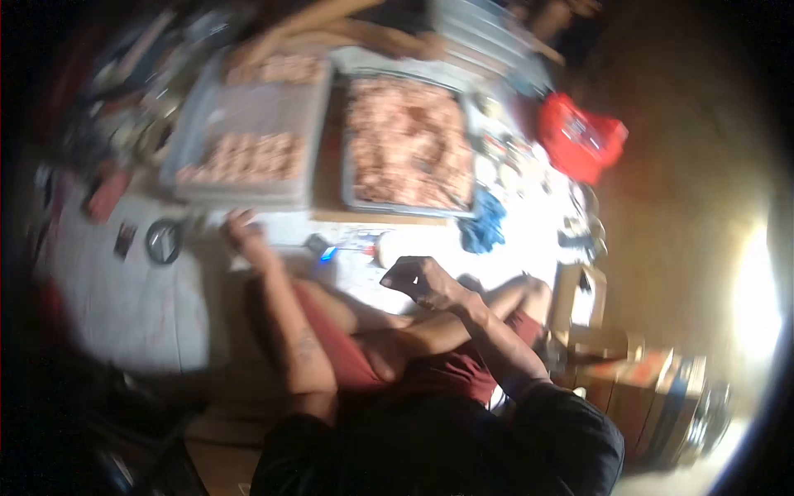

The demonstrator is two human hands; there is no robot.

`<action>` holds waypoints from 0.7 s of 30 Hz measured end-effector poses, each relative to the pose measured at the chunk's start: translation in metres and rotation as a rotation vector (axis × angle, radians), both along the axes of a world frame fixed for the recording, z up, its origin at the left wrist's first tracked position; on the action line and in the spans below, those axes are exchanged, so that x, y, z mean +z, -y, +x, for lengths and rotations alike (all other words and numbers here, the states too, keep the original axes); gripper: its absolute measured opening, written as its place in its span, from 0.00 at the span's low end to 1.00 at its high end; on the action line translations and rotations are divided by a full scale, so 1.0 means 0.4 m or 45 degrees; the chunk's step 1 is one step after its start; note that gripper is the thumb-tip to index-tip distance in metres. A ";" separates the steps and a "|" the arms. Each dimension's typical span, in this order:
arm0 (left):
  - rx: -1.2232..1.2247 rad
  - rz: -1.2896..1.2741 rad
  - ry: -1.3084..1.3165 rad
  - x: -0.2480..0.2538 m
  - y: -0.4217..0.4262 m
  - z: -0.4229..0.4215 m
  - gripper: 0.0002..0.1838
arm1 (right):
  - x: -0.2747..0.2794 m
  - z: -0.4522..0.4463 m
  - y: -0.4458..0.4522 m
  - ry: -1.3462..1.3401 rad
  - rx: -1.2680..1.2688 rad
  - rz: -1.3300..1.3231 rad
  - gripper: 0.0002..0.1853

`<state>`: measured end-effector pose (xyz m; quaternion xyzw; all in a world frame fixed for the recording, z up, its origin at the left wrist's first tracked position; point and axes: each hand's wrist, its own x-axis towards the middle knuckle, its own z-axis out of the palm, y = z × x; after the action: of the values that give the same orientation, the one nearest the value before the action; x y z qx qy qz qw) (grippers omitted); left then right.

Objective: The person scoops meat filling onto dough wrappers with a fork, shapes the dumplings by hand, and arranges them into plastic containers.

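Note:
My left hand (243, 230) is just in front of a clear plastic tub (248, 197) with rows of small pinkish pieces (252, 157) in it. Its fingers are smeared by motion, so whether they hold anything cannot be seen. Over my crossed legs, my right hand (423, 281) is closed, with a dark shape at its fingers that I cannot make out. Beyond it, a second tub (354, 202) is filled with a heap of similar pinkish pieces (409, 140).
Another person's arms (331, 29) reach over the far side of the tubs. A blue crumpled bag (483, 221) and a red plastic bag (581, 136) lie to the right. A black ring-shaped object (164, 240) is at left. Cardboard boxes (653, 397) stand at lower right.

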<state>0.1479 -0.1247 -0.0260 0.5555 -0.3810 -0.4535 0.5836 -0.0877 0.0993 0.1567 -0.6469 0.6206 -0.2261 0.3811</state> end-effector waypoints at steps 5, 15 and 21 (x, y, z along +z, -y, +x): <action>-0.063 0.033 -0.017 0.107 -0.011 -0.025 0.25 | -0.241 -0.298 -0.283 -0.435 -0.466 -0.419 0.17; -1.825 0.292 -0.331 0.218 -0.491 -0.396 0.43 | -0.386 -0.548 -0.108 -0.836 -1.242 0.099 0.22; -1.850 0.038 0.137 0.307 -0.574 -0.634 0.54 | -0.285 -0.605 -0.173 -0.281 -1.585 -0.201 0.18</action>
<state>-0.1055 0.1048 0.0968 0.1917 -0.6756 -0.7037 0.1079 -0.3296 0.1683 0.0428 -0.2106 0.8975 -0.3823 0.0635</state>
